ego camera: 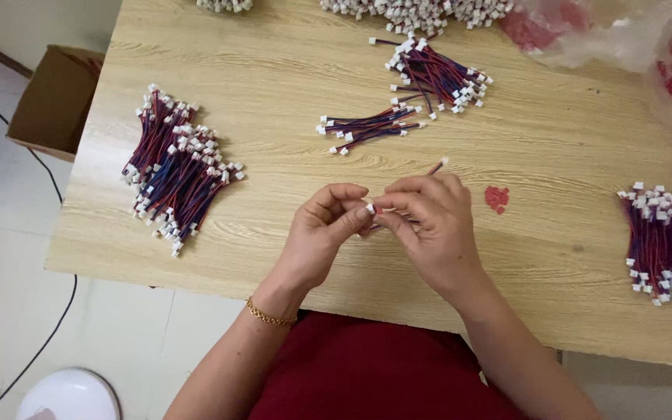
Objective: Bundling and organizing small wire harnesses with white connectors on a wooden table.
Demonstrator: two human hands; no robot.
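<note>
My left hand [322,229] and my right hand [432,222] meet over the front middle of a light wooden table [274,70]. Between their fingertips they pinch a short red-and-blue wire lead with a small white connector [369,208]. The lead's far end [438,165] sticks out above my right hand. A gold bracelet circles my left wrist. A small heap of tiny red parts [497,197] lies just right of my right hand.
Bundles of the same wire leads lie at the left [176,171], at the right edge [666,245], and ahead [371,127] [439,74]. Clear plastic bags with red parts [585,27] sit at the far right. A cardboard box [54,97] stands on the floor left.
</note>
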